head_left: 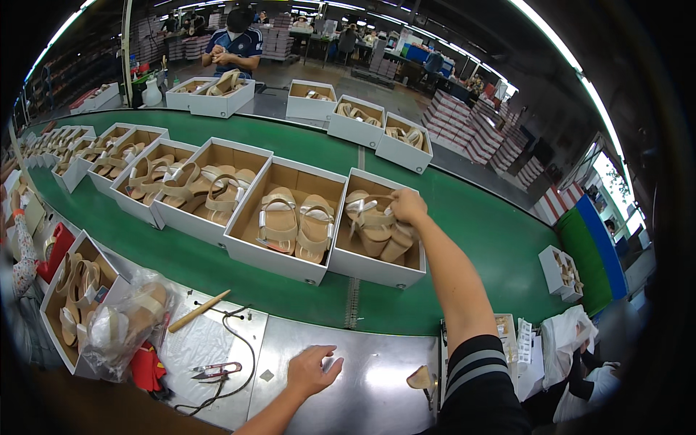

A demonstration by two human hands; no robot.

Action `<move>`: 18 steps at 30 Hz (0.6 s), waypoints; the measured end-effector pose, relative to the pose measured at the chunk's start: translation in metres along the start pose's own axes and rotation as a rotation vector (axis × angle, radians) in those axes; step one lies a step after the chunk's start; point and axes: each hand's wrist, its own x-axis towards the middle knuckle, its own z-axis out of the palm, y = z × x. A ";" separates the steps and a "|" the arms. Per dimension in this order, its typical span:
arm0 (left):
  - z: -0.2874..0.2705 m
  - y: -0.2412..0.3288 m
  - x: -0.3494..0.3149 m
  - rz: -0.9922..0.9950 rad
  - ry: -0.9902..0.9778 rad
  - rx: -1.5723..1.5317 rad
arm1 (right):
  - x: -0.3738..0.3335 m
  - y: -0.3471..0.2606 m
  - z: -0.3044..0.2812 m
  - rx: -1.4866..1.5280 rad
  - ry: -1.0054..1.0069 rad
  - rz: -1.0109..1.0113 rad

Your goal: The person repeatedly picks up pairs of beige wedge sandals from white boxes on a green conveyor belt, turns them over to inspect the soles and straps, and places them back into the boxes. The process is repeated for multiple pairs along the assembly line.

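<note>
My right hand (410,207) reaches over the green conveyor belt into a white shoebox (377,272). Its fingers are closed at the ankle strap of a beige block-heeled sandal (375,223), whose partner (398,243) lies beside it in the box; part of the pair is behind my hand. Over the bare metal worktop (290,344) hovers my left hand (313,371), empty, with thumb and fingers apart. Just left of the box I reach into, another white shoebox (275,269) holds a pair of beige sandals (278,221) side by side.
More open shoeboxes (194,225) line the belt (464,239) leftward. On the worktop lie a wooden stick (199,312), thread snips (217,370), a dark cord (252,355) and bagged sandals (127,322). A small brush-like tool (420,378) lies rightward. A co-worker (235,47) sits across the belt.
</note>
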 end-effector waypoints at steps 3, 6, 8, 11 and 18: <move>0.001 -0.002 -0.001 0.015 -0.013 -0.002 | -0.013 -0.005 -0.043 0.039 0.230 -0.020; -0.001 0.002 -0.004 0.000 -0.031 -0.011 | -0.053 -0.020 -0.097 -0.021 0.271 -0.066; -0.002 0.004 -0.003 -0.009 -0.026 -0.039 | -0.098 -0.032 -0.130 0.005 0.291 -0.138; -0.003 -0.003 -0.006 0.000 0.012 -0.128 | -0.172 -0.042 -0.146 0.101 0.384 -0.232; -0.025 0.033 -0.046 -0.324 0.057 -0.996 | -0.352 -0.052 -0.059 0.221 0.408 -0.364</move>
